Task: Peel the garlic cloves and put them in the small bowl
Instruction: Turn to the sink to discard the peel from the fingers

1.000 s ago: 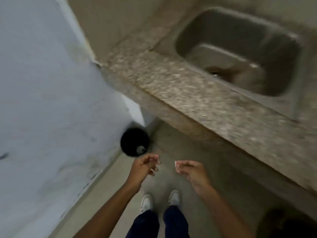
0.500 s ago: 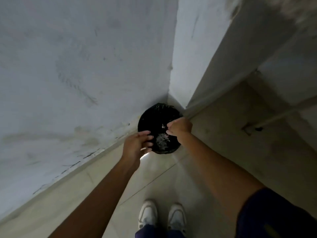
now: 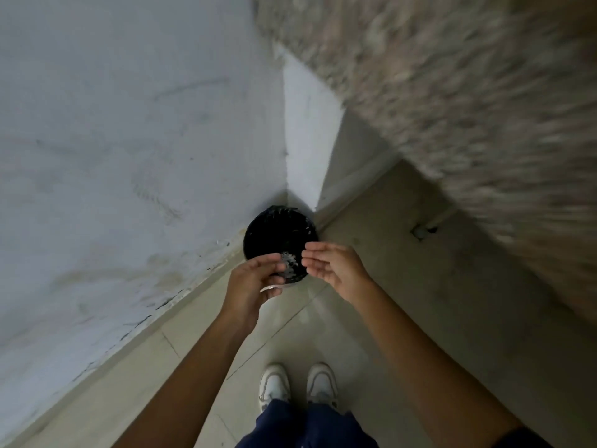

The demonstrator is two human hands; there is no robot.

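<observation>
Biggest risk I see here is mess: the pale papery bits (image 3: 288, 265) look light enough to drift, and both hands sit at the near edge of the round black bag-lined bin (image 3: 279, 240) in the floor corner, not over its middle, so anything brushed off could land on the pale tiled floor (image 3: 371, 318) instead. There's also a thin pale sliver (image 3: 270, 288) at the near edge of the left hand (image 3: 250, 281); can't tell if it's peel or something else. That hand's fingers are curled inward, but I can't tell whether they actually grasp anything. The right hand (image 3: 334, 265) is released, fingers straight and pointing left toward the other hand, nearly touching it. No garlic cloves or small bowl in view; the speckled stone worktop (image 3: 452, 92) is just blur at far right.
</observation>
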